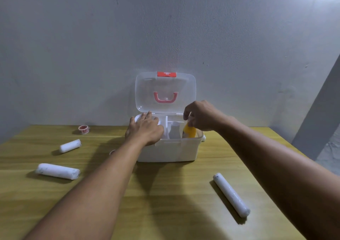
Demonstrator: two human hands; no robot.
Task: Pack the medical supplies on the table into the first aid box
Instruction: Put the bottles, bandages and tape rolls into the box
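**First aid box, open, with loose supplies on table**

- First aid box [168,152]: white, lid [165,92] raised upright against the wall; pink handle and red clasp visible on the lid. Sits beneath both hands.
- Left hand [145,129]: palm down, fingers spread flat, resting on the box's left rim and tray section. Grips nothing.
- Right hand [200,115]: over the box's right section, fingers curled around the top of a yellow bottle [189,131].
- Yellow bottle: upright or slightly tilted, lower part inside the box, directly below the right hand.
- White container [174,130]: inside the box, just left of the yellow bottle, between the two hands; its exact kind is hard to make out.
- Tape roll [84,129]: red and white, on the table [165,212] well to the left of the left hand.
- Short bandage roll [70,145]: white, left of the left forearm.
- Thick bandage roll [58,171]: white, nearer the person, left of the left forearm.
- Long bandage roll [231,194]: white, slim, lying between the two forearms, nearer the right.
- Small white object [112,152]: partly hidden just behind the left forearm.
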